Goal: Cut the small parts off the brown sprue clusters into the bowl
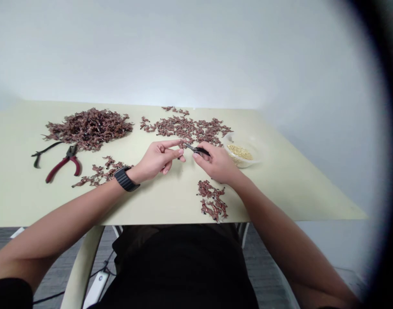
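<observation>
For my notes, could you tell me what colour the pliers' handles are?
The handles are dark red, in the head view.

1. A gap runs between the large heap of reddish-brown twisted pieces (88,128) and the wide scattered spread of reddish-brown pieces (186,128).
2. A small black tool (198,149) spans the narrow space between the left hand (157,161) and right hand (215,163).
3. Red-handled steel pliers (65,166) and a low strip of reddish-brown pieces (99,174) stand in the way left of the left hand.
4. A hand could pass along the pale cream tabletop (296,184) right of the clear plastic bowl (248,143).

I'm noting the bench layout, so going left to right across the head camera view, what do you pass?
Black-handled pliers → red-handled pliers → left hand → right hand with a small black tool → clear plastic bowl of gold pieces
</observation>
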A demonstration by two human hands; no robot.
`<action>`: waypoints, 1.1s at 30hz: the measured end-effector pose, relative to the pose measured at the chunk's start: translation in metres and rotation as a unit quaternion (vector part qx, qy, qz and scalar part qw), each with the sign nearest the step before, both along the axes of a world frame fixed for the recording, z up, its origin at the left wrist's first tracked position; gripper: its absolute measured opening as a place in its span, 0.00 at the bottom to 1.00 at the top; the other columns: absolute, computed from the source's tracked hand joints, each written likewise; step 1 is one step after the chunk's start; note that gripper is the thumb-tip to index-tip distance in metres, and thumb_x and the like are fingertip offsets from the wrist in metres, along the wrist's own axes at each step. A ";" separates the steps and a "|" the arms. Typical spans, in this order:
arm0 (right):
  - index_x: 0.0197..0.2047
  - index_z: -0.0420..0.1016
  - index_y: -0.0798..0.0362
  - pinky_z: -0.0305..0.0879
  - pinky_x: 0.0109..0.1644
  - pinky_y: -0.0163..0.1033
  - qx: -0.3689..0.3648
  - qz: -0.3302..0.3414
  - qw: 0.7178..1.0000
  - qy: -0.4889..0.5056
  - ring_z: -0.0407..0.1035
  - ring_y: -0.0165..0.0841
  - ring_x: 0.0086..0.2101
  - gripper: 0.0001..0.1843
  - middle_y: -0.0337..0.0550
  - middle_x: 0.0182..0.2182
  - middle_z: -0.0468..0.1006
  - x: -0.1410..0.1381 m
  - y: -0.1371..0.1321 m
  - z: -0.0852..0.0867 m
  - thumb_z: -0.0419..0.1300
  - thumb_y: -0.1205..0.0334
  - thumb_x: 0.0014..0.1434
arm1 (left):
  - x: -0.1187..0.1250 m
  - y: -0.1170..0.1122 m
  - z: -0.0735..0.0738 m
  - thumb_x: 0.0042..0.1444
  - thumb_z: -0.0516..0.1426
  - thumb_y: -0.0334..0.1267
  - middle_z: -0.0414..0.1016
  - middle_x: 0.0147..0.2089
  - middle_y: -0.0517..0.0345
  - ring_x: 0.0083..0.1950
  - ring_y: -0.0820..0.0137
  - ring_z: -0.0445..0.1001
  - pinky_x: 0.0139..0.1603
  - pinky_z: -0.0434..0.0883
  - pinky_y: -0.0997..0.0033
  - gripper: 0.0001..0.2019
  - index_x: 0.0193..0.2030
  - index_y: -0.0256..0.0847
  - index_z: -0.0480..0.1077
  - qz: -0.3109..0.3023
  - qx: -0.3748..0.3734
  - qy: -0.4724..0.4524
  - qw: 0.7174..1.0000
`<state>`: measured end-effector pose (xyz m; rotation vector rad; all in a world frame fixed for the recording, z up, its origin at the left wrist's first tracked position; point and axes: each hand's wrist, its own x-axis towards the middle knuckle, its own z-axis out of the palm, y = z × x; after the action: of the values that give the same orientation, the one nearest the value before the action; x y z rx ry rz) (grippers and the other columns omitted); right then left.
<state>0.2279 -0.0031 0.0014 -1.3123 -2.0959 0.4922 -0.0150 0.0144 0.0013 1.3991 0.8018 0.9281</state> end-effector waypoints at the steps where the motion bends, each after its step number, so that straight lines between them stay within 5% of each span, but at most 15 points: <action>1: 0.47 0.72 0.50 0.52 0.34 0.40 0.008 0.005 1.000 -0.010 0.61 0.33 0.27 0.16 0.35 0.26 0.66 0.000 0.000 0.000 0.57 0.45 0.70 | 0.000 0.000 0.000 0.62 0.68 0.47 0.85 0.39 0.48 0.15 0.83 0.61 0.15 0.55 0.78 0.30 0.68 0.39 0.74 -0.002 -0.002 0.000 1.000; 9: 0.44 0.71 0.50 0.50 0.33 0.40 0.000 0.026 1.000 -0.014 0.60 0.32 0.25 0.15 0.33 0.23 0.64 0.000 0.000 0.001 0.55 0.46 0.70 | 0.000 -0.002 0.001 0.62 0.67 0.48 0.85 0.39 0.48 0.15 0.83 0.60 0.15 0.55 0.78 0.29 0.67 0.39 0.74 -0.007 0.004 0.002 1.000; 14: 0.41 0.70 0.49 0.51 0.34 0.40 -0.021 0.026 0.999 -0.004 0.60 0.32 0.26 0.15 0.33 0.24 0.63 -0.002 -0.002 0.002 0.55 0.47 0.71 | 0.001 -0.005 -0.002 0.65 0.65 0.48 0.86 0.38 0.48 0.16 0.80 0.63 0.19 0.63 0.76 0.29 0.70 0.39 0.73 0.036 0.108 0.082 0.990; 20: 0.40 0.67 0.49 0.51 0.34 0.40 -0.024 -0.015 0.999 -0.044 0.62 0.34 0.27 0.15 0.35 0.26 0.67 0.000 0.001 0.000 0.59 0.45 0.67 | 0.000 -0.002 -0.014 0.68 0.61 0.44 0.86 0.42 0.51 0.27 0.73 0.73 0.33 0.71 0.74 0.22 0.66 0.45 0.76 0.137 0.354 0.236 0.895; 28: 0.41 0.68 0.49 0.52 0.34 0.41 -0.034 -0.024 0.999 -0.033 0.63 0.34 0.29 0.13 0.36 0.28 0.70 0.003 0.004 -0.002 0.61 0.49 0.65 | -0.012 0.013 -0.020 0.69 0.58 0.41 0.83 0.35 0.49 0.30 0.69 0.74 0.30 0.66 0.75 0.23 0.68 0.43 0.74 0.130 0.415 0.330 0.838; 33: 0.41 0.68 0.50 0.55 0.34 0.39 -0.042 0.021 0.994 0.103 0.61 0.32 0.29 0.13 0.36 0.30 0.68 0.003 -0.005 0.007 0.57 0.48 0.70 | -0.012 0.018 -0.025 0.73 0.52 0.41 0.84 0.36 0.50 0.28 0.70 0.73 0.31 0.65 0.73 0.23 0.72 0.44 0.70 0.160 0.480 0.429 0.749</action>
<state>0.2306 -0.0078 0.0085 -1.2105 -1.9529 0.7095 -0.0273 0.0325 -0.0235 2.7793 1.3657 0.9852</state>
